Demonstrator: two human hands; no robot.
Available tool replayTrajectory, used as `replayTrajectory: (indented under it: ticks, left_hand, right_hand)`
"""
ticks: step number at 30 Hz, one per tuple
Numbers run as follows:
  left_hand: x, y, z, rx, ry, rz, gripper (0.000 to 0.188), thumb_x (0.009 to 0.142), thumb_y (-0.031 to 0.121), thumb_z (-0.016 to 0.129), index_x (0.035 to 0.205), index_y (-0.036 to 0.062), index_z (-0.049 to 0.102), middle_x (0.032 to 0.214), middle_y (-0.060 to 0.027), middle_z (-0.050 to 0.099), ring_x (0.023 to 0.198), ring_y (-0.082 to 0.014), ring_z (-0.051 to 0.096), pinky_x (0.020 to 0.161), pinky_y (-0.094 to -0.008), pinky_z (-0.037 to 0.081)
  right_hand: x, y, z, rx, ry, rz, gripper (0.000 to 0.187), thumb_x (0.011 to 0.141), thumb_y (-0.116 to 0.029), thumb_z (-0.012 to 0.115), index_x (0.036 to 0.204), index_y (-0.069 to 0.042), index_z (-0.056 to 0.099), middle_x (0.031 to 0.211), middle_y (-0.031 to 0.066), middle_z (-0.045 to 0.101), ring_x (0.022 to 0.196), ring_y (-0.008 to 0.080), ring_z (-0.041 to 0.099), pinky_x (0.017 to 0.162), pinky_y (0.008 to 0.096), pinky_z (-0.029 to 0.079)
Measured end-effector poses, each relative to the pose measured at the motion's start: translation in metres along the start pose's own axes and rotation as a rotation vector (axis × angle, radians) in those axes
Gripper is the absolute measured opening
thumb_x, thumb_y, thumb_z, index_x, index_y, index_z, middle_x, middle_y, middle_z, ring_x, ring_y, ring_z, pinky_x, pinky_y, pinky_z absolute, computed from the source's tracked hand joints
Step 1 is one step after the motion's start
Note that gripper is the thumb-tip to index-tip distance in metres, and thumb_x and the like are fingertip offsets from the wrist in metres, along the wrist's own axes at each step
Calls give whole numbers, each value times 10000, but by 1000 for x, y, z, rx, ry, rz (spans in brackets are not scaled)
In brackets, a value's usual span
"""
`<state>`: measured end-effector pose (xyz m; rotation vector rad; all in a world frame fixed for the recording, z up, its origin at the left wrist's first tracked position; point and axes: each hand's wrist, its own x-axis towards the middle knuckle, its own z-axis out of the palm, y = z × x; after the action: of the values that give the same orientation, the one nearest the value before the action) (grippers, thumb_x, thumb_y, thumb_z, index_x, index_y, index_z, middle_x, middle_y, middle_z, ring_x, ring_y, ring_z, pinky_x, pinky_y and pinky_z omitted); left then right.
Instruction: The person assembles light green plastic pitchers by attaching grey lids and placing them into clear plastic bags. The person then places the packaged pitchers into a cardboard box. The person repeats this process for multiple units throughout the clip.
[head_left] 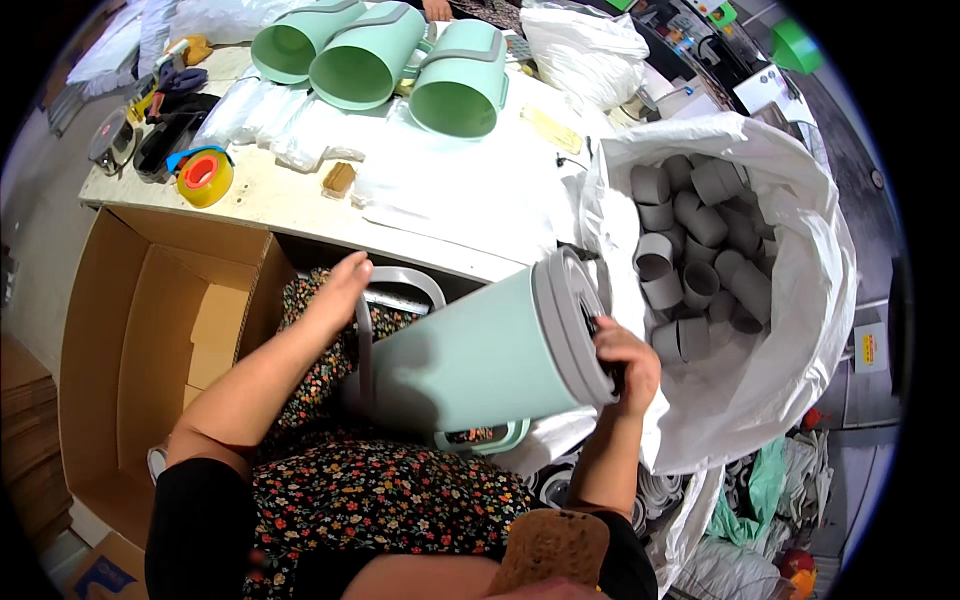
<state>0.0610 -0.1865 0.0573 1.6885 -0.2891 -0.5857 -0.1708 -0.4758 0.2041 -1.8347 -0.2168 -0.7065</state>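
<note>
A tall, tapered mint-green bin (pixel 460 350) lies tilted across my lap, its wide end up to the right. A grey lid (pixel 562 325) caps that end. My right hand (pixel 628 362) is closed on the lid's outer side, fingers curled at a dark part there. At the narrow end, my left hand (pixel 345 290) grips a grey looped band (pixel 425 284), which runs down beside the bin's base; how it joins the base is hidden. A green side handle (pixel 512 437) shows under the bin.
Three mint-green bins (pixel 455 95) with grey bands lie on the white table (pixel 260 205), near yellow tape (pixel 205 178). An open cardboard box (pixel 130 350) stands at left. On the right, a white sack (pixel 790 370) holds several grey cylindrical pieces (pixel 700 220).
</note>
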Motion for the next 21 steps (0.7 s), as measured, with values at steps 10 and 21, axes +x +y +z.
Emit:
replayTrajectory:
  ticks: [10, 21]
  left_hand:
    - [-24, 47, 43, -247, -707, 176, 876, 826, 722, 317, 1278, -15, 454, 1251, -130, 508, 1180, -193, 437, 1001, -316, 311]
    - [-25, 62, 32, -222, -603, 240, 755, 891, 625, 313, 1280, -4, 462, 1266, -138, 506, 1191, -212, 443, 1009, -326, 309]
  right_hand:
    - [64, 63, -9, 358, 231, 152, 241, 910, -214, 494, 806, -27, 604, 862, 112, 601, 791, 186, 578, 789, 333, 469]
    - [99, 277, 118, -267, 68, 445, 182, 769, -139, 673, 843, 23, 633, 928, 132, 611, 870, 252, 580, 775, 312, 448]
